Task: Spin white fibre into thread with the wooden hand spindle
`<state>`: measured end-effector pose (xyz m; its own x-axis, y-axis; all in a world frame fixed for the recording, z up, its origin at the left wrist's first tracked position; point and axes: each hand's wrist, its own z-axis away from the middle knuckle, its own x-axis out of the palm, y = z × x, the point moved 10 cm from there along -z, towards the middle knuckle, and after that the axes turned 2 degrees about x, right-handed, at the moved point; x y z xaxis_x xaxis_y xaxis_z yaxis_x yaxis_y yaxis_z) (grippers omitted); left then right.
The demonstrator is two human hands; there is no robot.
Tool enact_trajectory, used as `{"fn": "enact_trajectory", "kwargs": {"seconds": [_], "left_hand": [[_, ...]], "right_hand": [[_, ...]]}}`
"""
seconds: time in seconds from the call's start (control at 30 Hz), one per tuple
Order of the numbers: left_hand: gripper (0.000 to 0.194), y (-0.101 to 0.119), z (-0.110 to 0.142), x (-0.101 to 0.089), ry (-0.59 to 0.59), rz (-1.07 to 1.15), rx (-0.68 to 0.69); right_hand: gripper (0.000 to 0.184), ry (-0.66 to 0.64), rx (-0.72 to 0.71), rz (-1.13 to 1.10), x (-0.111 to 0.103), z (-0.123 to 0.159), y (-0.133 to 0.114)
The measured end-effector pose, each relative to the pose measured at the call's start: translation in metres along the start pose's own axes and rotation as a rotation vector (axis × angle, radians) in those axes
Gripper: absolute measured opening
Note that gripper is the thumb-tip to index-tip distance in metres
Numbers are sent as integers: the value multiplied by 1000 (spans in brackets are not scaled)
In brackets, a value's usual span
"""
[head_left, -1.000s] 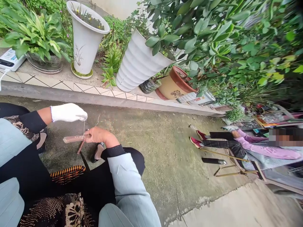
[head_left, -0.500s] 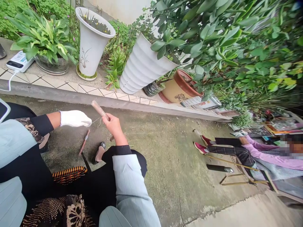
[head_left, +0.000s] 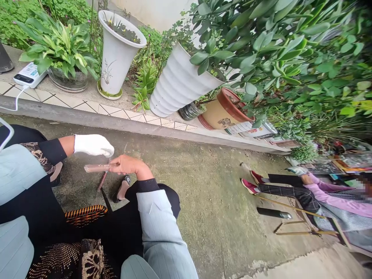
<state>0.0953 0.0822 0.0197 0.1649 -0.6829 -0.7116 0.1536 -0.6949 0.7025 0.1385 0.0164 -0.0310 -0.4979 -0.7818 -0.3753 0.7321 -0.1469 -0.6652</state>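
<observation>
My left hand [head_left: 93, 145], in a white glove, has its fingers pinched on a thin pale thread [head_left: 109, 159]. The thread runs down to a short pinkish-brown stick [head_left: 97, 168]. Around the right end of this stick my bare right hand [head_left: 128, 164] is closed, and the stick lies almost level just below the glove. Beneath it, a reddish-brown rod [head_left: 101, 181] with a dark lower part stands out between my feet, its upper end partly hidden. Between my legs shows the orange-and-black woven rim of a basket [head_left: 85, 215].
Potted plants, among them a tall white pot [head_left: 120, 54] and a ribbed white pot [head_left: 183, 81], line a tiled ledge [head_left: 116, 111]. A white device [head_left: 30, 75] with a cable sits there. At right, a seated person [head_left: 328, 193] is near a dark bottle [head_left: 273, 213] on the concrete floor.
My right hand has turned the stick from steeply slanted to nearly level and moved it left, under my gloved hand. The left hand has stayed almost in place.
</observation>
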Motion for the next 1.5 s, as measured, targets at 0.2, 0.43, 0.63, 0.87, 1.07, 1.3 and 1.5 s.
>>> {"fn": "enact_trajectory", "kwargs": {"seconds": [0.2, 0.43, 0.63, 0.87, 1.07, 1.3, 1.5], "left_hand": [[30, -18, -2, 15, -92, 568, -149], [27, 3, -3, 24, -137, 425, -68], [24, 0, 1, 4, -75, 41, -34], [24, -18, 7, -2, -67, -14, -58], [36, -43, 5, 0, 24, 328, -204], [41, -23, 2, 23, -96, 260, -120], [33, -5, 7, 10, -74, -41, 7]], "right_hand": [[29, 654, -330, -587, -91, 59, -4], [30, 1029, 112, -327, -115, 50, 56], [28, 633, 326, 343, -80, 8, 46], [26, -87, -36, 6, 17, -15, -7], [30, 485, -295, -525, -71, 30, -10], [45, 929, -106, -815, -109, 44, 57], [32, 963, 238, -243, -112, 44, 68]]}}
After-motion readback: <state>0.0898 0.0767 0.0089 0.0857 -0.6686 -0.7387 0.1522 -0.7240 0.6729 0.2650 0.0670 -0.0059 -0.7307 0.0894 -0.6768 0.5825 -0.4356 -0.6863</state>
